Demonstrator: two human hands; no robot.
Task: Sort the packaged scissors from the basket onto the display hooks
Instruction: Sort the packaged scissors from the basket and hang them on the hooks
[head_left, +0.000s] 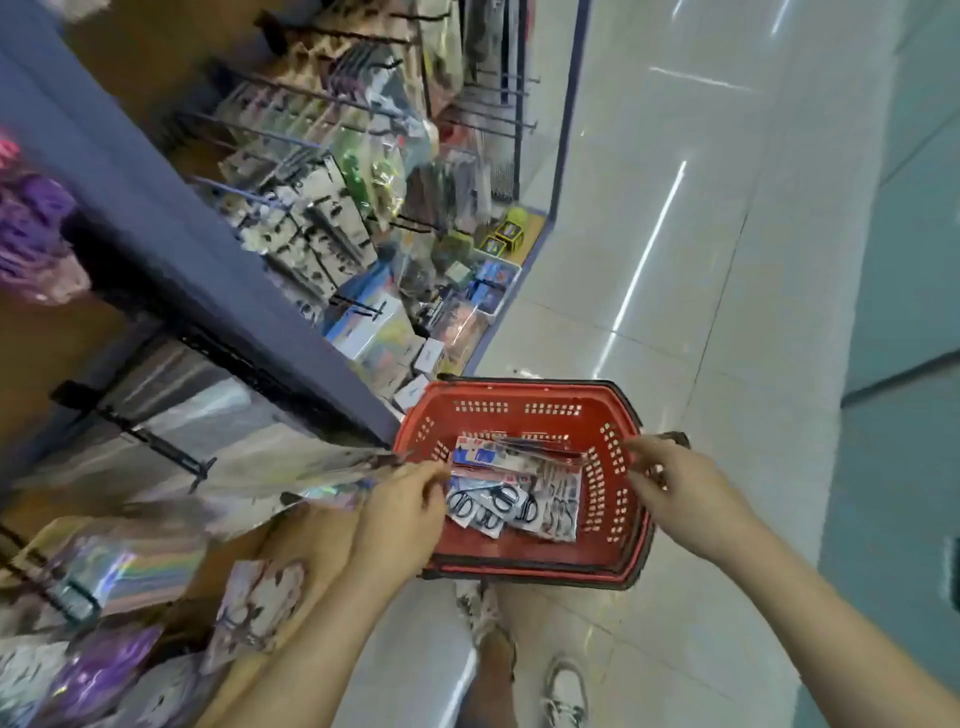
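Observation:
A red plastic basket sits on the shop floor by my feet. Inside lie several packaged scissors with black handles, plus other carded packs. My left hand reaches over the basket's left rim, its fingertips touching the edge of the scissors packs; a firm hold cannot be made out. My right hand hovers over the basket's right rim, fingers apart and holding nothing. Display hooks with hanging goods run along the shelving to the upper left.
A blue shelf divider slants between the near holographic packs and the far hook display. Boxes stand at the shelf's base. The tiled aisle floor stretches to the right. My shoes are below the basket.

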